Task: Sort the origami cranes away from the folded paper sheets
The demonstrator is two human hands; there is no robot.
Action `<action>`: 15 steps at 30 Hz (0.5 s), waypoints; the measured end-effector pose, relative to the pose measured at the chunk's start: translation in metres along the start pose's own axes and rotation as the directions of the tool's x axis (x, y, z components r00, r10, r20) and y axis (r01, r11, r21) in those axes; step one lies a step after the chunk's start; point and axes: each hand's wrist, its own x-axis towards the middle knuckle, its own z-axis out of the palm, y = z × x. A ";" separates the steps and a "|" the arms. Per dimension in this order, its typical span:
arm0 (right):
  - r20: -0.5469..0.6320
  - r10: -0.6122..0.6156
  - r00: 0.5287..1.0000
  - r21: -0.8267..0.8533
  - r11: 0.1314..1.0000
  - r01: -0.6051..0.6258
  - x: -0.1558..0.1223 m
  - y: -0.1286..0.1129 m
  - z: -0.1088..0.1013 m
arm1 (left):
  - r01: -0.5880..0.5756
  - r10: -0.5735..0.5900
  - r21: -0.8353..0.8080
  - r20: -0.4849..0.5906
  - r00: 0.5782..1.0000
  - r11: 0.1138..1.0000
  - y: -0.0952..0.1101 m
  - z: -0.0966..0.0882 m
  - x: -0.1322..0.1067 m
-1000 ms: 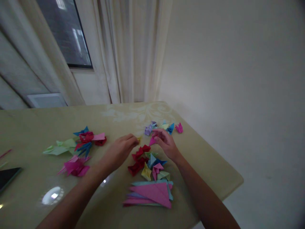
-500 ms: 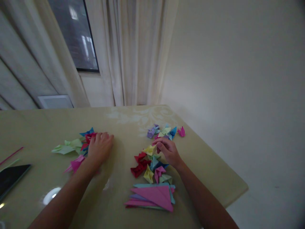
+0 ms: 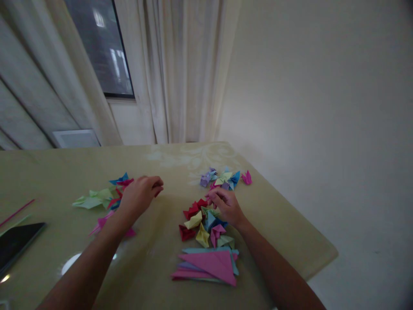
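My left hand (image 3: 142, 193) is raised beside the left group of folded paper pieces, its fingers curled downward. A dark reddish bit shows at its fingertips, too small to name. Under and behind that wrist lie a pale green folded paper piece (image 3: 93, 199), a blue one (image 3: 119, 178) and a pink one (image 3: 102, 221). My right hand (image 3: 226, 204) is closed, thumb against fingers, at the top of the middle pile. Its fingertips are close to a red folded paper piece (image 3: 195, 209); what they hold is hidden. A yellow folded paper piece (image 3: 194, 220) lies in this pile.
Flat folded papers (image 3: 208, 265) are stacked nearest me. More origami pieces (image 3: 224, 177) lie at the back right, with a magenta one (image 3: 247, 177) by the table's edge. A dark tablet-like object (image 3: 21, 241) and a pink stick (image 3: 16, 213) are at left.
My left hand has lifted and moved right, its fingers now curled. The upper yellow paper piece has shifted down and left, away from my right hand, which has barely moved.
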 end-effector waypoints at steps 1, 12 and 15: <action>-0.001 -0.003 1.000 -0.002 1.000 0.003 0.000 -0.001 0.001 | -0.012 0.008 -0.070 -0.059 0.998 0.997 0.003 -0.004 0.000; 0.070 -0.158 0.985 -0.044 0.986 0.161 -0.009 -0.017 0.015 | -0.333 0.307 -0.739 -0.178 0.935 0.586 0.101 0.001 -0.035; 0.058 -0.168 0.984 -0.075 0.982 0.172 -0.007 -0.020 0.011 | -0.364 0.343 -0.733 -0.188 0.920 0.574 0.108 0.003 -0.036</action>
